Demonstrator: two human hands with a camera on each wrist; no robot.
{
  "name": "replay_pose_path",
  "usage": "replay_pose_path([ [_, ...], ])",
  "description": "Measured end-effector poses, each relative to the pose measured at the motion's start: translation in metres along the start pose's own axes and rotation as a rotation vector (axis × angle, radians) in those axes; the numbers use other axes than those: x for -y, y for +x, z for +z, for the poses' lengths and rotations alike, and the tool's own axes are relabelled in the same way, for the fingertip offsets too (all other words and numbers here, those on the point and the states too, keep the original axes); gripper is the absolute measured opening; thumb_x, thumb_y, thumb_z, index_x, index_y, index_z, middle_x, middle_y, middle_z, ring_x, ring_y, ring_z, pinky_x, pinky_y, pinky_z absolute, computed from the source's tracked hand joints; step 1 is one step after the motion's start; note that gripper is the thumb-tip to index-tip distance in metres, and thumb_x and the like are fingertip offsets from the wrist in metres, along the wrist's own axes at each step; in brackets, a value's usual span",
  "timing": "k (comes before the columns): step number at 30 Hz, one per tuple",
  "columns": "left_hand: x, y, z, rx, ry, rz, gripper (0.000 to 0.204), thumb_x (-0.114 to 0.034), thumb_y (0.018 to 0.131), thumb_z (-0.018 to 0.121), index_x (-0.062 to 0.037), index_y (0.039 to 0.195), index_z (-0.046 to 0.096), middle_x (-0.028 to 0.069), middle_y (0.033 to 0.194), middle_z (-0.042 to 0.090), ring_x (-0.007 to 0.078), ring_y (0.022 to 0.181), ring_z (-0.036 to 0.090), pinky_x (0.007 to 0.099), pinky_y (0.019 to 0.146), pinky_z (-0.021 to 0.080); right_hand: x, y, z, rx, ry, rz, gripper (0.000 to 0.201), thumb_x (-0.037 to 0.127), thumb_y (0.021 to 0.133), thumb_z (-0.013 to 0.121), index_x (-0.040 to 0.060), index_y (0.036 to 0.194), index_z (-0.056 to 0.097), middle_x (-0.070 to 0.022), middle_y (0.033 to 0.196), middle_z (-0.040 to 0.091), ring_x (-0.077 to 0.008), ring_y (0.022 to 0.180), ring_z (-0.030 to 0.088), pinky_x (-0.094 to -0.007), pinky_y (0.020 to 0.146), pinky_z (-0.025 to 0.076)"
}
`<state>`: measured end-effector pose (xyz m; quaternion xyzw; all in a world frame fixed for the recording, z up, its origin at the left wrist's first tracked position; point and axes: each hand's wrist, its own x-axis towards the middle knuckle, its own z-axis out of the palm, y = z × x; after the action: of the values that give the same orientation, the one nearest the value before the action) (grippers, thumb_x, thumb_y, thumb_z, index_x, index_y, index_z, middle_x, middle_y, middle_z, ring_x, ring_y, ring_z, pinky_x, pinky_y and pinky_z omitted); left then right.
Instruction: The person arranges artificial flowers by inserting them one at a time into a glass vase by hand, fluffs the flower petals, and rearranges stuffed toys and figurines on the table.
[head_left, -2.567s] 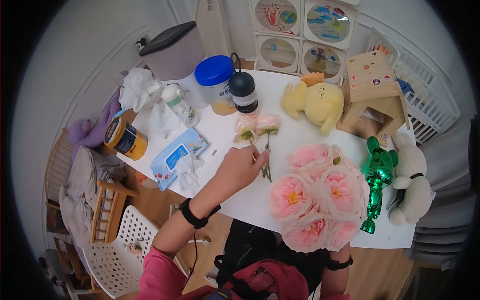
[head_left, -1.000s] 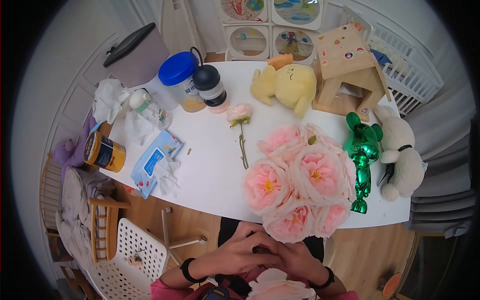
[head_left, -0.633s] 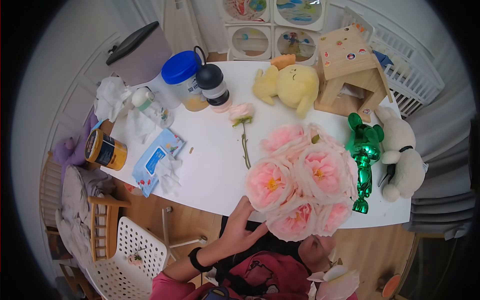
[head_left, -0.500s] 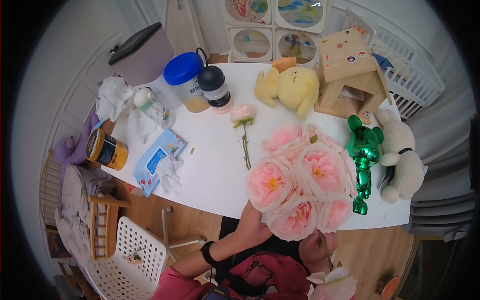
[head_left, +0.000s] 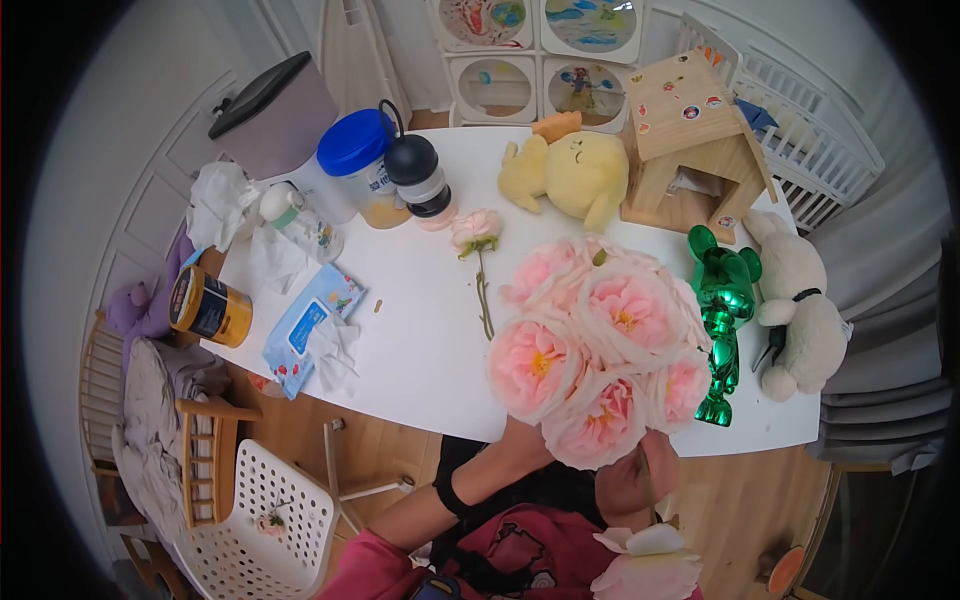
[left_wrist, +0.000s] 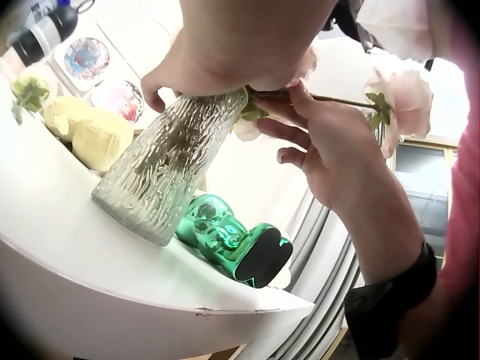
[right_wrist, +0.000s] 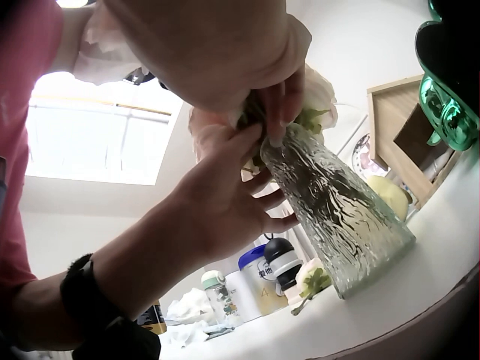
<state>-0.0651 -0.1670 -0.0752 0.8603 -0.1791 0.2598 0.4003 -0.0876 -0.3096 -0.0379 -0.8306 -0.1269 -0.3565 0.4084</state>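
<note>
A textured glass vase (left_wrist: pixel 169 165) stands near the table's edge, hidden in the head view beneath large pink roses (head_left: pixel 600 350). My left hand (right_wrist: pixel 217 199) holds the vase's neck, its fingers spread round the glass just below the mouth. My right hand (left_wrist: pixel 337 139) pinches the stem of a pale pink rose (head_left: pixel 650 565) close to the vase mouth. That bloom points back toward my body, with its stem lying nearly level in the left wrist view. Another pink rose (head_left: pixel 476 232) with a short stem lies on the white table (head_left: pixel 420 350), left of the bouquet.
A shiny green bear figure (head_left: pixel 722 320) and a white plush (head_left: pixel 798 330) lie right of the vase. Behind are a yellow plush (head_left: pixel 580 175) and a wooden house (head_left: pixel 690 130). Wipes (head_left: pixel 312 330), a blue-lidded tub (head_left: pixel 357 145) and a black-topped bottle (head_left: pixel 413 165) occupy the left.
One of two roses on the table was taken; it is now in my right hand. My left hand moved from the table to my lap, then up beneath the bouquet to the vase.
</note>
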Motion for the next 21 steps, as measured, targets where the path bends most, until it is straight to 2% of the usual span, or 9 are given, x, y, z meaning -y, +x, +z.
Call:
replay_pose_path([
  [3, 0.001, -0.004, 0.004, -0.040, -0.034, -0.035, 0.056, -0.029, 0.077, 0.072, -0.0074, 0.125, 0.056, 0.0120, 0.128, 0.055, 0.0313, 0.118, 0.051, 0.0442, 0.100, 0.039, -0.004, -0.002, 0.003, 0.004, 0.003, -0.011, 0.011, 0.005, 0.084, 0.064, -0.0019, 0.093, 0.063, -0.0167, 0.076, 0.064, -0.0338, 0.064, 0.062, -0.0342, 0.056, 0.047],
  [7, 0.017, -0.019, 0.017, -0.011, -0.121, -0.073, 0.053, -0.030, 0.078, 0.070, -0.0081, 0.125, 0.057, 0.0109, 0.128, 0.055, 0.0309, 0.119, 0.051, 0.0439, 0.101, 0.039, -0.001, 0.008, 0.007, -0.017, 0.002, -0.045, 0.015, 0.009, 0.084, 0.065, -0.0012, 0.095, 0.062, -0.0176, 0.081, 0.066, -0.0332, 0.065, 0.064, -0.0330, 0.056, 0.048],
  [9, 0.015, -0.016, 0.012, 0.004, 0.027, 0.003, 0.047, -0.022, 0.067, 0.079, -0.0051, 0.108, 0.064, 0.0060, 0.107, 0.066, 0.0210, 0.102, 0.062, 0.0340, 0.095, 0.046, 0.000, 0.010, 0.009, -0.015, -0.008, -0.046, 0.017, 0.011, 0.084, 0.067, -0.0012, 0.096, 0.062, -0.0179, 0.083, 0.067, -0.0324, 0.066, 0.065, -0.0323, 0.056, 0.048],
  [10, 0.021, -0.025, 0.019, 0.004, 0.028, 0.002, 0.047, -0.022, 0.067, 0.079, -0.0051, 0.108, 0.064, 0.0060, 0.107, 0.066, 0.0210, 0.102, 0.062, 0.0340, 0.095, 0.046, -0.001, 0.009, 0.010, -0.017, -0.012, -0.055, 0.020, 0.012, 0.084, 0.068, -0.0011, 0.097, 0.062, -0.0181, 0.086, 0.067, -0.0312, 0.068, 0.066, -0.0312, 0.058, 0.049],
  [12, 0.028, -0.036, 0.030, 0.095, -0.448, -0.237, 0.045, -0.020, 0.069, 0.078, -0.0061, 0.108, 0.063, 0.0045, 0.106, 0.066, 0.0190, 0.100, 0.062, 0.0318, 0.093, 0.047, -0.002, 0.009, 0.010, -0.019, -0.017, -0.065, 0.023, 0.014, 0.083, 0.069, -0.0011, 0.099, 0.062, -0.0183, 0.089, 0.068, -0.0300, 0.070, 0.067, -0.0302, 0.059, 0.049],
  [15, 0.010, -0.025, 0.016, 0.020, -0.291, -0.186, 0.041, -0.017, 0.074, 0.074, -0.0062, 0.111, 0.061, 0.0036, 0.107, 0.064, 0.0170, 0.100, 0.060, 0.0307, 0.093, 0.046, -0.002, 0.010, 0.009, 0.001, -0.045, -0.046, 0.028, 0.016, 0.083, 0.071, -0.0010, 0.103, 0.062, -0.0174, 0.091, 0.068, -0.0281, 0.073, 0.068, -0.0288, 0.061, 0.050],
  [16, 0.018, -0.034, 0.028, 0.020, -0.291, -0.186, 0.041, -0.017, 0.074, 0.074, -0.0062, 0.111, 0.061, 0.0036, 0.107, 0.064, 0.0170, 0.100, 0.060, 0.0307, 0.093, 0.046, -0.002, 0.013, 0.010, -0.006, -0.031, -0.052, 0.028, 0.015, 0.083, 0.070, -0.0014, 0.105, 0.062, -0.0179, 0.093, 0.068, -0.0277, 0.074, 0.068, -0.0286, 0.061, 0.050],
  [18, 0.038, -0.054, 0.058, 0.107, -1.025, -0.415, 0.051, -0.018, 0.086, 0.066, -0.0042, 0.132, 0.047, 0.0095, 0.135, 0.051, 0.0208, 0.122, 0.051, 0.0358, 0.104, 0.041, -0.001, 0.014, 0.010, -0.014, -0.018, -0.058, 0.029, 0.015, 0.084, 0.070, -0.0017, 0.107, 0.062, -0.0185, 0.095, 0.068, -0.0273, 0.074, 0.069, -0.0283, 0.062, 0.051],
  [21, 0.039, -0.058, 0.063, 0.103, -1.019, -0.413, 0.051, -0.018, 0.086, 0.066, -0.0040, 0.132, 0.047, 0.0095, 0.135, 0.051, 0.0209, 0.121, 0.051, 0.0357, 0.103, 0.041, -0.002, 0.012, 0.011, -0.024, -0.064, -0.027, 0.030, 0.017, 0.085, 0.069, -0.0033, 0.106, 0.062, -0.0198, 0.099, 0.067, -0.0275, 0.077, 0.068, -0.0303, 0.065, 0.051],
])
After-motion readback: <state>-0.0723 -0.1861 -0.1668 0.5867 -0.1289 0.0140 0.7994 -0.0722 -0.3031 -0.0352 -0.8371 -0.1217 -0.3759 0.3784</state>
